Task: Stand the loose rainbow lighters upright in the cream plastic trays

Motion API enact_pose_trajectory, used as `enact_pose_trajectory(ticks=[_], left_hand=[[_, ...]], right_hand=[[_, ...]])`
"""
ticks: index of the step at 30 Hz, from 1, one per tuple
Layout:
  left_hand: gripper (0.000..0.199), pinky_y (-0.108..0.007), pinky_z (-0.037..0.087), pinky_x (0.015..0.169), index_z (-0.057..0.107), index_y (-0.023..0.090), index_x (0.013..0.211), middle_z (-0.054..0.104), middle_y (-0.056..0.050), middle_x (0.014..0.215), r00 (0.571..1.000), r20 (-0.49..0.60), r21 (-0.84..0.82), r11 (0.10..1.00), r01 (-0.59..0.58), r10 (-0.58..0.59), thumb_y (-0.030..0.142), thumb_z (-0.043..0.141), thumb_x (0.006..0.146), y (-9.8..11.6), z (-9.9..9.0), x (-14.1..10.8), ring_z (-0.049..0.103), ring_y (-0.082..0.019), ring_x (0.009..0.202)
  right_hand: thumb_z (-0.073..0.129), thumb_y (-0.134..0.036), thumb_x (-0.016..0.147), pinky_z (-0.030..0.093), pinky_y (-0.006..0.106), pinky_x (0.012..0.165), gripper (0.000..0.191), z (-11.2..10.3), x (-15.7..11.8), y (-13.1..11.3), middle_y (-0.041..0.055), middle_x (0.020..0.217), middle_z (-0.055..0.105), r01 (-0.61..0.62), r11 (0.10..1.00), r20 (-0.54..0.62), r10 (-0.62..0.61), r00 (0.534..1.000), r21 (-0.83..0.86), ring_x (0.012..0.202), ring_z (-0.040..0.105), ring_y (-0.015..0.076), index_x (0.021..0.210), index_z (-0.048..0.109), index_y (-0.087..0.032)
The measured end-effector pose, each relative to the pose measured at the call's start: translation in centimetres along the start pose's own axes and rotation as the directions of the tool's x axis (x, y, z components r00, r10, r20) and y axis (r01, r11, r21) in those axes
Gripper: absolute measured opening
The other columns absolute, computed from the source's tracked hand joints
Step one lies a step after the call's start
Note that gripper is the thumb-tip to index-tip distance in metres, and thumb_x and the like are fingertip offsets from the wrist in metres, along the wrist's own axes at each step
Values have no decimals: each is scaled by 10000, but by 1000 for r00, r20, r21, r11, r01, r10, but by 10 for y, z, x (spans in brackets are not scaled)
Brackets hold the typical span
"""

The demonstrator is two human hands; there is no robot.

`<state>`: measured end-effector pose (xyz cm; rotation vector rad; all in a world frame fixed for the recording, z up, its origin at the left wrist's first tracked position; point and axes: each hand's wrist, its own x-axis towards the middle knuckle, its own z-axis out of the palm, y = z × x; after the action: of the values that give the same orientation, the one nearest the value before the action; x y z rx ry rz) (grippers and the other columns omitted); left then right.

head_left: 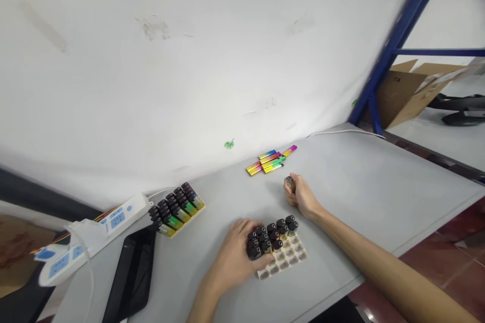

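My left hand [237, 250] is curled round the left end of a white compartment tray [283, 265]. Its thumb lies along the near side and its fingers reach behind the black-topped pieces. Several upright pieces that look like lighters [266, 246] fill the tray's back and left cells, while the front-right cells show bare hollows. Beyond the tray's far right corner, my right hand [299, 196] is closed round a small lighter-like piece [290, 181]. Only that piece's dark and metallic end shows; the fist hides the remainder.
Shiny multicoloured flat pieces [271, 162] lie by the wall. At left stand another filled tray [178, 209], a black tablet-like device [131, 270] and a white power strip [94, 234] with cables. A blue metal frame [382, 55] and a cardboard box [409, 88] are at right.
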<state>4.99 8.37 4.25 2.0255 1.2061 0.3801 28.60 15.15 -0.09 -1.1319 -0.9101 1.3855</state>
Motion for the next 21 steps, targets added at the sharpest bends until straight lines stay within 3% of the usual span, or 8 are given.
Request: enact_pose_trajectory(ticks=[5, 13, 18, 21], left_hand=[[471, -391, 445, 998, 624, 270, 1146, 644, -38, 1132, 1000, -12, -5, 1000, -4, 4, 345, 784, 709, -2, 0, 0, 551, -273, 1140], [456, -431, 456, 1007, 644, 247, 1147, 662, -62, 1143, 997, -66, -12, 999, -41, 40, 364, 781, 728, -7, 5, 0, 573, -286, 1128], [631, -473, 435, 1048, 604, 244, 1280, 640, -100, 1269, 979, -195, -17, 998, -56, 52, 400, 808, 704, -20, 16, -3, 564, -309, 1196], [698, -481, 433, 1045, 579, 252, 1320, 636, -104, 1298, 975, -219, 4, 999, -33, 33, 426, 819, 689, -25, 20, -4, 571, -311, 1199]], right_hand=[[329, -496, 932, 75, 253, 413, 504, 0, 3, 0, -74, 443, 149, -12, 1000, -8, 12, 1000, -1, 407, 79, 84, 503, 303, -234], [329, -640, 936, 105, 240, 412, 567, 0, 1, -4, -82, 461, 171, -24, 1000, -15, 23, 1000, -11, 418, 103, 78, 550, 326, -225], [334, -651, 935, 93, 245, 418, 575, -2, 1, -2, -89, 465, 147, -21, 1000, -6, 21, 1000, -1, 423, 85, 74, 550, 336, -224], [331, -638, 938, 97, 244, 414, 567, -3, -1, -2, -89, 459, 151, -19, 1000, 4, 19, 1000, 6, 417, 89, 75, 552, 347, -224]])
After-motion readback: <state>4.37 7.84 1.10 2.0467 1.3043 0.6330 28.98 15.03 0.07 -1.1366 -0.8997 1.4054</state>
